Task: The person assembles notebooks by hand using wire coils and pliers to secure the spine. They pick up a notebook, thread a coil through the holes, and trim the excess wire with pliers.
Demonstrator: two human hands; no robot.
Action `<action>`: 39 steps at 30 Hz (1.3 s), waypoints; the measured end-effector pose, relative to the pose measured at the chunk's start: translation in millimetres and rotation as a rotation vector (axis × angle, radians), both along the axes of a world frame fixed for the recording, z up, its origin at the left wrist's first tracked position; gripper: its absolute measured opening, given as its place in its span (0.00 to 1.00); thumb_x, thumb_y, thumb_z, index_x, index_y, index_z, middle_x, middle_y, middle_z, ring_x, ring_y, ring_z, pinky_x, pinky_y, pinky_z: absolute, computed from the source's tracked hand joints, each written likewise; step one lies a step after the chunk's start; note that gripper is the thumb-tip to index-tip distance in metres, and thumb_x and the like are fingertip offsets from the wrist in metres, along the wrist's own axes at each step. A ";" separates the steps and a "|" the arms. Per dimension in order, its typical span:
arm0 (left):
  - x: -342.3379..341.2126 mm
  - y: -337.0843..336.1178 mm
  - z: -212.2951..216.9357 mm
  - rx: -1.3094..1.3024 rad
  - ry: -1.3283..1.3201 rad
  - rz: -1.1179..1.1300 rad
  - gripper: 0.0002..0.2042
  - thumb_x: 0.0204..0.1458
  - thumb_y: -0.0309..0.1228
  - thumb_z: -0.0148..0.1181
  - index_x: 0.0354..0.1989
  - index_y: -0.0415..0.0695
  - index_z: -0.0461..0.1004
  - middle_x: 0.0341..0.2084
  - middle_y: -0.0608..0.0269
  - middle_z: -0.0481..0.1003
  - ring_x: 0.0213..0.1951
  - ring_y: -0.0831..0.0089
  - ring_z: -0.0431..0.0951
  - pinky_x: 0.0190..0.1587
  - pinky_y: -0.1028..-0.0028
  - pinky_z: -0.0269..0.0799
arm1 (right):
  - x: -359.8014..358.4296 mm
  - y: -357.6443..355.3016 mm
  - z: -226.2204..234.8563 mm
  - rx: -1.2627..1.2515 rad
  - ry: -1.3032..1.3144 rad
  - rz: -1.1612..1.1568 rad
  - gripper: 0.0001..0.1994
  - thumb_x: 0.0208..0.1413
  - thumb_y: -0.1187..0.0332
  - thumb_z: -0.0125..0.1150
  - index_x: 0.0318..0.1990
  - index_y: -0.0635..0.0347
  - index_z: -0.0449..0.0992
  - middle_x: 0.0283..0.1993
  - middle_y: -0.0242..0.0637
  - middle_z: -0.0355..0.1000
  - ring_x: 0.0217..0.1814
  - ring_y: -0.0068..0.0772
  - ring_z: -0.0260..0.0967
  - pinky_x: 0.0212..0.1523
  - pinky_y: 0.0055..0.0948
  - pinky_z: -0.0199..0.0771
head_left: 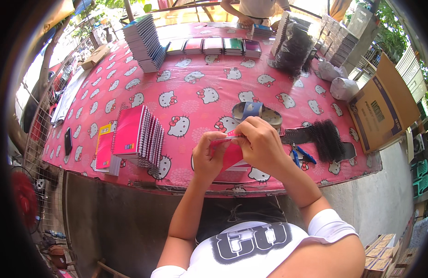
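Note:
In front of me, near the table's front edge, a pink-covered notebook [232, 156] is held up between both hands. My left hand [209, 155] pinches its upper edge from the left. From the right, my right hand [261, 140] has its fingers closed on the same edge, hiding part of it. White pages [239, 167] show below the cover. To the right of my right hand are blue-handled pliers [304, 155] and a heap of black spiral binding coils [327, 137]. A blue slide sandal [253, 111] lies just beyond my hands.
A stack of spiral-bound pink notebooks [139, 132] stands to the left, beside more pink-and-yellow notebooks [105, 150] and a phone [68, 141]. A tall notebook stack [143, 44] and a row of coloured piles [213, 45] are farther back. A cardboard box [380, 109] is at right; another person [258, 9] stands opposite.

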State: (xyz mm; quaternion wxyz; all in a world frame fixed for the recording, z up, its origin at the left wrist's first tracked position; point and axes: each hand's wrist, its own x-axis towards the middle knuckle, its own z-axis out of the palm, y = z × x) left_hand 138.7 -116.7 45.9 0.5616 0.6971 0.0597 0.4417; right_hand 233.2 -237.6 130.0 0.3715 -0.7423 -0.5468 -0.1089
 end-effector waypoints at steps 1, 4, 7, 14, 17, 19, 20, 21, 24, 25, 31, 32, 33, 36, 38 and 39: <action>1.3 -0.5 -0.9 0.011 -0.012 -0.005 0.08 0.51 0.19 0.63 0.39 0.39 0.72 0.34 0.60 0.77 0.37 0.77 0.77 0.41 0.77 0.72 | 0.5 -0.3 -2.2 0.025 0.016 0.009 0.04 0.46 0.74 0.62 0.26 0.63 0.72 0.29 0.41 0.69 0.37 0.46 0.69 0.39 0.40 0.68; -0.7 1.5 -3.4 0.042 -0.008 -0.029 0.08 0.52 0.19 0.62 0.40 0.40 0.72 0.35 0.61 0.76 0.39 0.77 0.76 0.43 0.77 0.72 | 0.4 -1.8 -4.0 0.054 0.028 0.025 0.04 0.47 0.75 0.63 0.29 0.64 0.74 0.28 0.43 0.70 0.33 0.48 0.70 0.34 0.41 0.69; -4.0 3.1 -3.1 0.032 0.035 -0.084 0.09 0.53 0.18 0.61 0.41 0.39 0.71 0.39 0.62 0.74 0.42 0.79 0.74 0.45 0.78 0.70 | 13.7 -4.0 3.5 -0.128 0.042 0.075 0.04 0.47 0.75 0.63 0.31 0.64 0.75 0.30 0.45 0.73 0.34 0.49 0.72 0.34 0.41 0.70; -6.2 1.3 2.5 -0.017 0.061 -0.101 0.11 0.52 0.19 0.62 0.42 0.40 0.70 0.38 0.62 0.74 0.41 0.79 0.73 0.44 0.79 0.70 | 16.4 -26.7 53.6 -0.458 -0.083 0.189 0.12 0.48 0.64 0.66 0.35 0.64 0.77 0.35 0.46 0.76 0.39 0.51 0.74 0.38 0.41 0.73; -7.1 -3.3 0.5 -0.133 0.037 -0.103 0.13 0.52 0.19 0.62 0.43 0.41 0.67 0.36 0.61 0.75 0.40 0.77 0.75 0.44 0.77 0.71 | 31.6 12.2 30.4 -0.937 -0.126 0.185 0.18 0.44 0.58 0.69 0.37 0.63 0.77 0.36 0.47 0.76 0.43 0.50 0.73 0.42 0.43 0.72; -4.7 -1.0 2.8 -0.245 -0.022 -0.112 0.14 0.53 0.20 0.61 0.44 0.42 0.65 0.36 0.60 0.75 0.40 0.76 0.76 0.45 0.76 0.72 | 20.8 -0.1 46.3 -0.605 -0.099 0.264 0.18 0.43 0.58 0.69 0.37 0.63 0.77 0.35 0.47 0.75 0.43 0.50 0.73 0.42 0.43 0.71; -3.7 -3.1 4.8 -0.302 -0.039 -0.165 0.14 0.53 0.20 0.61 0.45 0.42 0.64 0.37 0.59 0.75 0.40 0.75 0.76 0.45 0.75 0.71 | 13.9 -8.7 48.8 -0.439 -0.056 0.283 0.19 0.43 0.57 0.68 0.37 0.62 0.77 0.35 0.47 0.75 0.43 0.51 0.73 0.42 0.43 0.71; -4.4 -4.7 5.5 -0.360 -0.056 -0.217 0.15 0.53 0.20 0.61 0.45 0.43 0.63 0.38 0.59 0.74 0.41 0.75 0.76 0.46 0.75 0.71 | 17.7 1.8 39.1 -0.639 -0.100 0.281 0.21 0.44 0.55 0.68 0.40 0.62 0.77 0.36 0.47 0.75 0.42 0.51 0.73 0.42 0.42 0.71; -4.3 0.1 1.1 -0.203 -0.046 -0.116 0.13 0.54 0.20 0.60 0.45 0.40 0.65 0.39 0.59 0.73 0.42 0.75 0.75 0.47 0.75 0.70 | 24.3 23.5 38.8 -0.893 -0.099 0.145 0.23 0.44 0.54 0.67 0.42 0.63 0.77 0.36 0.46 0.75 0.42 0.50 0.73 0.42 0.42 0.71; -5.6 3.2 -0.7 -0.231 -0.052 -0.094 0.13 0.54 0.20 0.60 0.45 0.40 0.66 0.39 0.61 0.72 0.42 0.76 0.74 0.46 0.76 0.71 | 15.1 8.2 43.9 -0.600 -0.080 0.137 0.21 0.45 0.54 0.67 0.38 0.64 0.76 0.37 0.48 0.75 0.43 0.50 0.73 0.42 0.42 0.71; -22.5 6.7 5.2 -0.267 -0.027 -0.067 0.14 0.53 0.18 0.61 0.49 0.36 0.72 0.37 0.63 0.75 0.40 0.79 0.75 0.44 0.79 0.72 | 10.9 12.8 41.0 -0.615 -0.068 0.208 0.21 0.46 0.53 0.67 0.39 0.64 0.77 0.35 0.47 0.76 0.42 0.49 0.74 0.41 0.42 0.72; -26.4 1.7 7.8 -0.313 -0.031 -0.055 0.15 0.52 0.17 0.62 0.49 0.36 0.72 0.37 0.62 0.76 0.40 0.78 0.76 0.44 0.79 0.72 | 8.3 10.1 41.6 -0.542 -0.068 0.209 0.21 0.47 0.53 0.67 0.38 0.64 0.77 0.35 0.47 0.76 0.42 0.49 0.74 0.40 0.43 0.72; -28.1 -1.0 9.1 -0.359 -0.034 -0.043 0.15 0.52 0.17 0.62 0.49 0.35 0.73 0.37 0.61 0.77 0.41 0.77 0.77 0.45 0.79 0.73 | 3.3 6.7 44.2 -0.514 -0.082 0.256 0.20 0.47 0.53 0.66 0.35 0.64 0.76 0.33 0.46 0.76 0.41 0.49 0.74 0.39 0.42 0.72; -24.2 3.7 4.9 -0.384 -0.025 -0.082 0.16 0.49 0.14 0.61 0.48 0.32 0.75 0.40 0.56 0.77 0.43 0.74 0.77 0.47 0.76 0.73 | 17.2 37.9 29.9 -0.898 -0.107 0.259 0.21 0.47 0.52 0.66 0.33 0.65 0.76 0.32 0.47 0.76 0.39 0.49 0.75 0.38 0.42 0.72; -28.2 3.8 5.2 -0.373 -0.050 -0.044 0.15 0.49 0.13 0.61 0.47 0.32 0.76 0.40 0.55 0.77 0.43 0.74 0.77 0.47 0.76 0.73 | 10.5 28.5 32.2 -0.707 -0.122 0.273 0.21 0.45 0.52 0.67 0.30 0.66 0.74 0.30 0.48 0.75 0.37 0.50 0.74 0.37 0.42 0.72; -29.4 1.1 4.6 -0.378 -0.063 -0.028 0.15 0.49 0.12 0.61 0.46 0.32 0.76 0.40 0.55 0.77 0.43 0.73 0.77 0.47 0.76 0.74 | 3.7 21.7 36.1 -0.640 -0.118 0.299 0.21 0.45 0.52 0.67 0.30 0.66 0.74 0.30 0.48 0.75 0.37 0.50 0.74 0.37 0.42 0.72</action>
